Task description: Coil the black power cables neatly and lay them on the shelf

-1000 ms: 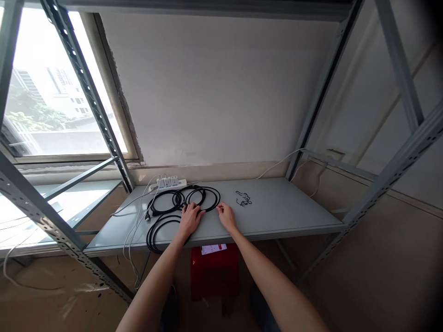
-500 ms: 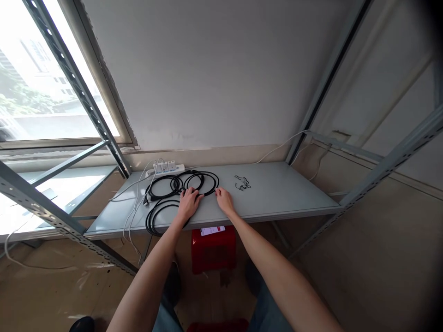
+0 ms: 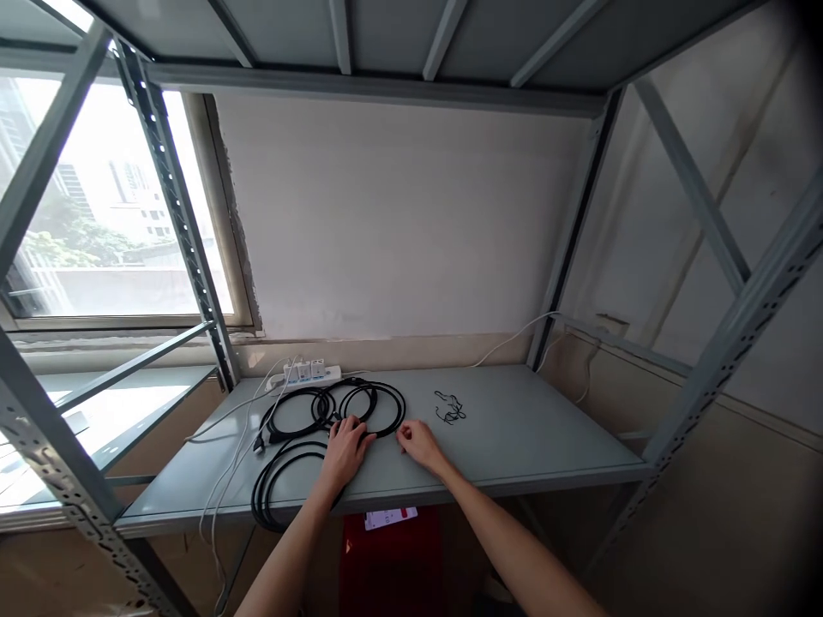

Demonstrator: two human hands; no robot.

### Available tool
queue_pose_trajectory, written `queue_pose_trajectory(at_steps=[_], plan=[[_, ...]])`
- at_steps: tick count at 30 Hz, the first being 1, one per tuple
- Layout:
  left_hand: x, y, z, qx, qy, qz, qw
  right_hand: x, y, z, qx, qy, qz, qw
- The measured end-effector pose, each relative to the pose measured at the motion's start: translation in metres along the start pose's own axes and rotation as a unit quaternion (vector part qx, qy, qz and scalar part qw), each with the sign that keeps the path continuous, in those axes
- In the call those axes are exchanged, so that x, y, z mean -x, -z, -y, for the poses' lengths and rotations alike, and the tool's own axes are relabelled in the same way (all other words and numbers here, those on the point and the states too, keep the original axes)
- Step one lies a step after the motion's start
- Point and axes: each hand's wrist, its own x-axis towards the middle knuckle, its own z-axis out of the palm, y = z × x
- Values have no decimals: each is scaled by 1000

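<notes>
Several coils of black cable lie on the left half of the grey metal shelf (image 3: pixel 501 446). The upper left coil (image 3: pixel 273 420) overlaps the right coil (image 3: pixel 403 403), and a front coil (image 3: pixel 257 493) hangs slightly over the shelf edge. My left hand (image 3: pixel 347 447) rests palm down where the coils meet, its fingers apart on the cable; part of the cable beneath is hidden. Just beside the right coil's lower right side, my right hand (image 3: pixel 419 442) is closed with curled fingers. Whether anything is between those fingertips I cannot make out.
Thin black ties (image 3: pixel 452 410) lie loosely right of the coils. A white power strip (image 3: pixel 331 375) with plugs stands at the back, and white cords (image 3: pixel 226 476) hang over the front. Metal uprights (image 3: pixel 572 248) and an upper shelf (image 3: pixel 386 81) frame the space. Below is a red stool (image 3: pixel 392 561) with a phone (image 3: pixel 390 518).
The camera has tilted up, bringing the upper shelf into view. Both hands stay by the coils; my right hand sits slightly lower relative to the right coil.
</notes>
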Motion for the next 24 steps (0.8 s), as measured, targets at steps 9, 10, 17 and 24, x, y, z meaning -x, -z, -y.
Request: queue_pose_trajectory(at_steps=[9,10,17,24], plan=[[-2,-4,5,11,6,6,1000,-14,37,17,452,239,177,841],[-2,-4,5,10,7,8,1000,-15,35,18,443,221,168,853],[-5,2,0,-10,16,23,1000,-16,16,24,-54,-159,90,982],[-6,7,-3,-9,35,50,998,-44,-3,13,-192,-276,110,935]])
